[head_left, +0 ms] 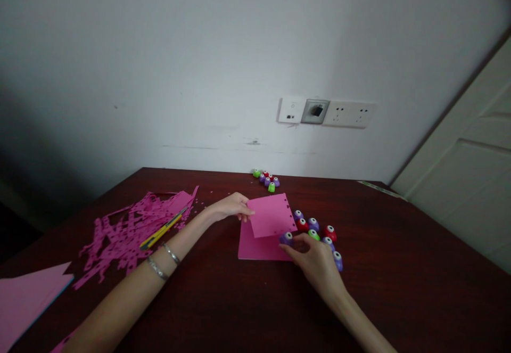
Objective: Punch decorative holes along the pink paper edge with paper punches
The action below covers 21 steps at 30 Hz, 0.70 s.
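My left hand (233, 206) pinches the left edge of a pink paper sheet (271, 214), which has small punched holes along its right edge. My right hand (317, 260) holds a purple craft punch (286, 238) between thumb and fingers, at the lower right corner of that sheet. Under both lies another pink sheet (259, 249) on the table. Just right of the paper stand several more small punches, among them a red punch (329, 232), a green punch (313, 234) and a purple punch (337, 260). My right hand partly covers this group.
A heap of pink paper strips (120, 236) lies left, with a yellow utility knife (163, 229) on it. Pink sheets (27, 300) rest at the front left. Several more punches (267, 180) stand near the wall. Sockets (347, 114) are on the wall behind the dark red table (247, 310).
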Available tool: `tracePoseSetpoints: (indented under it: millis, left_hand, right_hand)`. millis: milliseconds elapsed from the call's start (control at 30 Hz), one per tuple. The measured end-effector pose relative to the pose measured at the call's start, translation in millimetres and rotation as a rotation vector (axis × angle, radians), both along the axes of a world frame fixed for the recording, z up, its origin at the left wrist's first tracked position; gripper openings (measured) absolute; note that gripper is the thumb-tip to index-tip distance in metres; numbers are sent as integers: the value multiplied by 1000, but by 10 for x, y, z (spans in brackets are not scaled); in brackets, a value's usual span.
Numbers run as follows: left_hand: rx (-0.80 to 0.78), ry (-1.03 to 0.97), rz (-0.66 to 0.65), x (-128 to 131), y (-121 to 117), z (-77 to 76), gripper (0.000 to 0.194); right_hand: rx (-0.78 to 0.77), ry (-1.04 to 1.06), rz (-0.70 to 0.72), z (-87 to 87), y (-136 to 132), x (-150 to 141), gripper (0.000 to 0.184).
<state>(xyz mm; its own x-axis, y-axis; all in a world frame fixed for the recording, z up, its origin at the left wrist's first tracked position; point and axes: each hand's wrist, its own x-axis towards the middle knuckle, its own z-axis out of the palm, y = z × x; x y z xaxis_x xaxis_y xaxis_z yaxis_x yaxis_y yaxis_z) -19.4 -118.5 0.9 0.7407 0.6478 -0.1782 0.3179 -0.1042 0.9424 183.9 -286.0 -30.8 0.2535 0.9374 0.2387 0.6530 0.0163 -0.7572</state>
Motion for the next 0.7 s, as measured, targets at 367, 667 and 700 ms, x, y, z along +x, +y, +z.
tracePoseSetpoints:
  millis: [367,667,700]
  left_hand:
    - [-47,2,34,36,-35,25,17]
    - [-60,2,16,47,-40,5,15]
    - [-60,2,16,49,-43,5,15]
  right_hand:
    - [-9,-62,-66,62,-6,-12,24]
    - [-22,-121,-85,50,14,-11,24]
    - [-30,-125,-84,50,15,-13,23]
